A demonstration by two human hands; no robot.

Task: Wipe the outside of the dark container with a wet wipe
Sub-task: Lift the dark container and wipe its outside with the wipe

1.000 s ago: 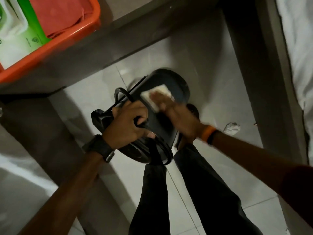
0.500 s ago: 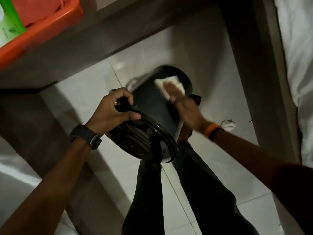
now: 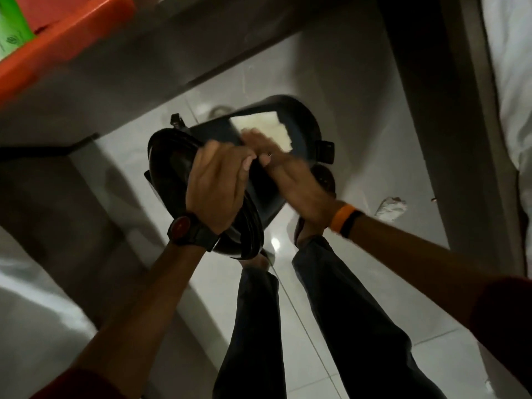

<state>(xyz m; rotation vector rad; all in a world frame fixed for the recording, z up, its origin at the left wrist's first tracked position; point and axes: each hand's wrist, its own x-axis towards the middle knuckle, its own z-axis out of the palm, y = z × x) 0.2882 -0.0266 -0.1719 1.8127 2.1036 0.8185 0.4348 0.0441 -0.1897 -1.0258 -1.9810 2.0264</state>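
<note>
The dark container (image 3: 302, 125) is held in the air on its side above the tiled floor, its lidded end toward me and its base pointing away. My left hand (image 3: 216, 180), with a black watch on the wrist, grips the rim at the lid end. My right hand (image 3: 290, 174), with an orange band on the wrist, lies flat on the container's side wall and presses a white wet wipe (image 3: 267, 128) against it under the fingertips. A small clasp (image 3: 325, 152) sticks out on the container's right side.
An orange tray (image 3: 57, 38) holding a green wipes pack (image 3: 11, 30) sits on a grey shelf at the top left. A crumpled white wipe (image 3: 391, 208) lies on the floor at the right. My legs and feet stand below. A dark post and white bedding are at the right.
My left hand has shifted its grip around the lid rim and the container has turned. My right hand with the wipe has slid along the side wall toward the base.
</note>
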